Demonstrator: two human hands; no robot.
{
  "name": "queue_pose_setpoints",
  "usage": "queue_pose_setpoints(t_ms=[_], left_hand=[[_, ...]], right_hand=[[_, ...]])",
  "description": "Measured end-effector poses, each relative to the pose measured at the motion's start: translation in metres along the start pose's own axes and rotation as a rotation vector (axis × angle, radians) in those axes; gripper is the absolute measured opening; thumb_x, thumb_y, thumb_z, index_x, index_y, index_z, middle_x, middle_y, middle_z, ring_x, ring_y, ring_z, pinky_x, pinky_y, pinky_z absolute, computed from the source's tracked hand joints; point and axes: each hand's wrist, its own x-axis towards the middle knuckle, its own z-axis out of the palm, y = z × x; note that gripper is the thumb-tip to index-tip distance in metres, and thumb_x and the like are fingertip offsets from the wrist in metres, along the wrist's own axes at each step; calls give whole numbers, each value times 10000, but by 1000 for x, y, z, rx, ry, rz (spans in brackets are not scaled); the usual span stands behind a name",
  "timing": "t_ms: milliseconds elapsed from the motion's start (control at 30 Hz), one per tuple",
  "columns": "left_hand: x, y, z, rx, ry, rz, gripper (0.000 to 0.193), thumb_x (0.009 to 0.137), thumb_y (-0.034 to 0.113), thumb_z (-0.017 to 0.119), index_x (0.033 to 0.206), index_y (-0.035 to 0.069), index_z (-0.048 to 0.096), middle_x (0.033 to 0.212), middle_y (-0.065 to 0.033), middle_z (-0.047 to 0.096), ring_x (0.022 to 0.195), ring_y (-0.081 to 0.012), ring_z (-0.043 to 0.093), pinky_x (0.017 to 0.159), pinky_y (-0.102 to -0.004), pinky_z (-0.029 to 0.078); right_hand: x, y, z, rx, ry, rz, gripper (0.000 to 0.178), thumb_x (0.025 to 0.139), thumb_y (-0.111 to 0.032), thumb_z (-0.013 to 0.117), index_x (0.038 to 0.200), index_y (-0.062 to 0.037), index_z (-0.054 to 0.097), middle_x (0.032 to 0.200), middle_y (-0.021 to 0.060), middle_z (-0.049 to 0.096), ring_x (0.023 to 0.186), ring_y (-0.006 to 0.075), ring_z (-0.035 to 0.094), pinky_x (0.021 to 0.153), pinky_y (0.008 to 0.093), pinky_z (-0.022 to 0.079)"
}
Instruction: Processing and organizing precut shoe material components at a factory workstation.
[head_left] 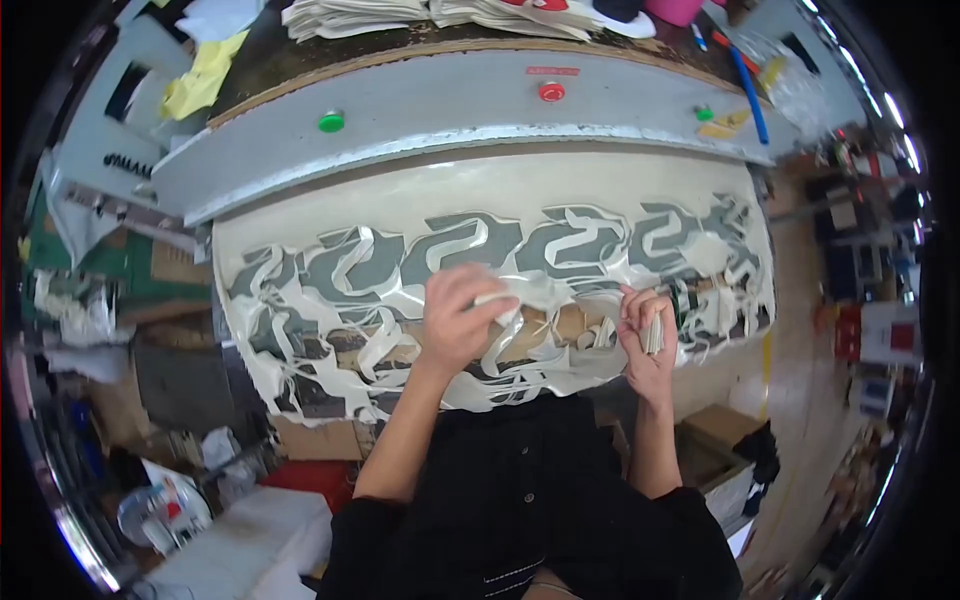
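Note:
A cream-white sheet material (480, 165), cut through with curved openings and thin strips, lies across the machine bed before me. My left hand (458, 318), its fingers slightly blurred, is closed on a loose, curled white piece (538, 292) over the middle of the sheet. To the right, my right hand (650, 345) is wrapped round a small stack of white cut pieces (654, 336), their edges showing between thumb and fingers. Cut strips (378, 342) stand up and twist around both hands; some hang over the near edge.
Behind the sheet runs a grey machine beam (430, 105) with green buttons (331, 121) and a red button (552, 92). Stacks of white sheets (510, 15) lie on top. A blue stick (752, 100) leans at the right. A cardboard box (715, 440) stands at the lower right.

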Motion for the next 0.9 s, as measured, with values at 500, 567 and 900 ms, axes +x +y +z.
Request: queue_pose_setpoints(t_ms=[500,567,900], left_hand=[[-6,78,-178,-684,-359,-264,320,664,-100,787,957,29,803,910,-92,755,811,-274,719,753,-347,576],[-13,80,-188,-696,-304,-285,309,681,-120,786,956,20,797,896,-101,757,800,-256,730,735,-340,573],[-17,55,-249,-11,-395,10,591,715,107,860,1289,86,720,1478,-206,551,1334,-449,547,1041,-511,472]], right_hand=[[-51,-96,174,376,-561,15,567,874,-353,883,1212,-61,534,1169,83,531,1145,236,539,1100,409,404],[-51,-105,193,370,-553,11,693,800,-375,934,1266,-55,533,1220,98,533,1189,286,538,1118,428,389],[-52,-101,256,175,-606,-105,1061,942,-247,786,1689,-69,54,1734,244,43,1612,418,107,1279,468,204]])
